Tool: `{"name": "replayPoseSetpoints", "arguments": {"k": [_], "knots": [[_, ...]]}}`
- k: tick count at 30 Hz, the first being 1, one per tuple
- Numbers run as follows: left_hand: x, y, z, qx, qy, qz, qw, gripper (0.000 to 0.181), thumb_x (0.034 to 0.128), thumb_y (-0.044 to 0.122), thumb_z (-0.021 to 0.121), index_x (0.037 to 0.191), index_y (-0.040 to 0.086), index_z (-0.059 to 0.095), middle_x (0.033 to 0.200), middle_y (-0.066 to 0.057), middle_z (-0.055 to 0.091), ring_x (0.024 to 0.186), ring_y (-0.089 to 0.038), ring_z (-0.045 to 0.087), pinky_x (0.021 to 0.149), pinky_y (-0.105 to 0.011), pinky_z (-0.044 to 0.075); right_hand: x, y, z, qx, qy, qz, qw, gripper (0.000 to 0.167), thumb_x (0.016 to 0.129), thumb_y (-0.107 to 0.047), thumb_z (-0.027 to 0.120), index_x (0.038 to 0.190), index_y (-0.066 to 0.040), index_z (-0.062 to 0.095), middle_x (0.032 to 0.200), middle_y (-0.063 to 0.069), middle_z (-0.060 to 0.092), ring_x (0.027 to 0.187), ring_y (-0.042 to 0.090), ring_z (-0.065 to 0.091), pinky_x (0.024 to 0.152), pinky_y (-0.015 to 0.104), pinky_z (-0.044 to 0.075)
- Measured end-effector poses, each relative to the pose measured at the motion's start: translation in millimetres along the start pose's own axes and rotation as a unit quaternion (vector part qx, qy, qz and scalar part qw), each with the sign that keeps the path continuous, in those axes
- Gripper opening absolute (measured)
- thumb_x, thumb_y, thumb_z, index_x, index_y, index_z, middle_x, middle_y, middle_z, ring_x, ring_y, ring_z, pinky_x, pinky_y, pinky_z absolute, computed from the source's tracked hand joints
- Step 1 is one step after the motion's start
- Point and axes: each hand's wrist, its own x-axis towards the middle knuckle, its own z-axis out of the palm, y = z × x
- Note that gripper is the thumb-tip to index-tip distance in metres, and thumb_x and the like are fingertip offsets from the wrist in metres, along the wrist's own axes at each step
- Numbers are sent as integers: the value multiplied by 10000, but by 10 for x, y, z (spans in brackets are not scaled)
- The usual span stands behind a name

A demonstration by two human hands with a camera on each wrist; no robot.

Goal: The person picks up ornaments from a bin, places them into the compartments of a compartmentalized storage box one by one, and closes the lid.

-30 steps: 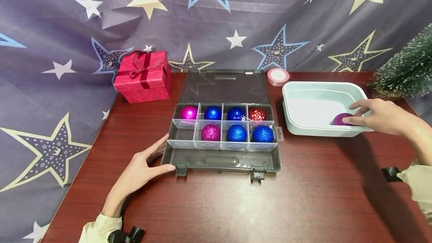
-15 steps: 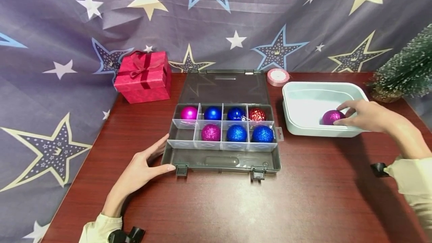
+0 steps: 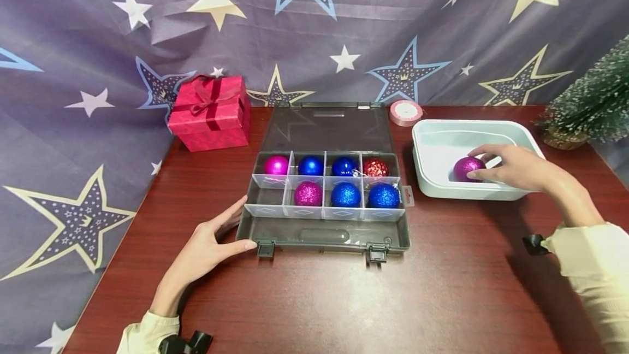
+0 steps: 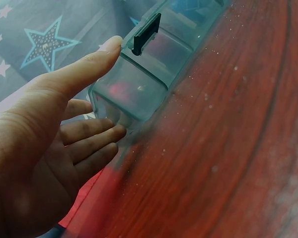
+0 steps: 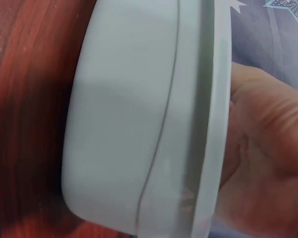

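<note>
My right hand (image 3: 518, 168) reaches over the near rim of the pale plastic bin (image 3: 425, 179) and pinches a purple glitter Christmas ball (image 3: 464, 170) between thumb and fingers. In the right wrist view the bin's wall (image 5: 124, 114) hides the ball and fingertips. My left hand (image 3: 203, 245), fingers straight, rests against the left end of an opened grey divided case (image 3: 280, 226). Its thumb lies at the front corner by a latch (image 4: 148, 33). Several balls sit singly in the case's compartments, among them a pink glitter ball (image 3: 308, 194) and a red one (image 3: 375, 167); the front-left compartment (image 3: 265, 196) holds none.
A red gift box (image 3: 211, 116) stands at the back left. Behind the bin's left corner lies a pink ribbon roll (image 3: 405, 112). A small frosted tree (image 3: 589, 102) stands at the right, with a star-patterned cloth (image 3: 324, 31) hanging behind the table (image 3: 324, 294).
My right hand has slid left inside the bin along with the purple glitter ball, which shows more fully. My left hand and the case stay in place.
</note>
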Motion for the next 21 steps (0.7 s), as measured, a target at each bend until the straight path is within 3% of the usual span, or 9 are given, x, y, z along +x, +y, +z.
{"name": "replayPoseSetpoints", "arguments": {"k": [4, 7, 10, 14, 21], "knots": [[3, 3, 1, 1, 7, -35, 10000, 881, 858, 191, 881, 1603, 267, 418, 1436, -17, 610, 1286, -157, 595, 1050, -149, 404, 0, -35, -2, 229, 253, -183, 9993, 464, 932, -187, 779, 1314, 33, 633, 1148, 284, 684, 919, 338, 718, 787, 359, 528], [1, 0, 1, -8, 4, -26, 10000, 882, 858, 191, 880, 1605, 264, 415, 1439, -20, 608, 1287, -162, 596, 1051, -151, 404, -7, -75, -9, 410, 534, -462, 9967, 445, 926, -155, 784, 1312, 20, 651, 1149, 274, 690, 866, 213, 702, 734, 200, 487], [-1, -7, 0, -8, -5, -31, 10000, 880, 862, 194, 878, 1606, 262, 413, 1446, -21, 603, 1290, -162, 593, 1052, -149, 401, -22, -126, -24, 588, 781, -563, 9936, 434, 918, -143, 794, 1314, -13, 671, 1158, 251, 699, 835, 77, 677, 729, 115, 445], [1, -13, -2, 41, -2, -59, 10000, 876, 862, 209, 878, 1604, 270, 416, 1442, -19, 605, 1290, -152, 592, 1053, -143, 395, -41, -203, -44, 925, 880, -432, 9909, 442, 923, -140, 797, 1339, -55, 675, 1206, 231, 691, 841, -27, 655, 735, 88, 448], [-3, -7, 1, 41, -12, -20, 10000, 866, 868, 201, 872, 1603, 252, 419, 1436, -72, 607, 1300, -236, 588, 1048, -132, 391, -41, -354, -43, 1366, 1043, -396, 9843, 466, 913, -103, 805, 1355, -53, 664, 1237, 233, 675, 854, -33, 673, 723, 99, 484]]}}
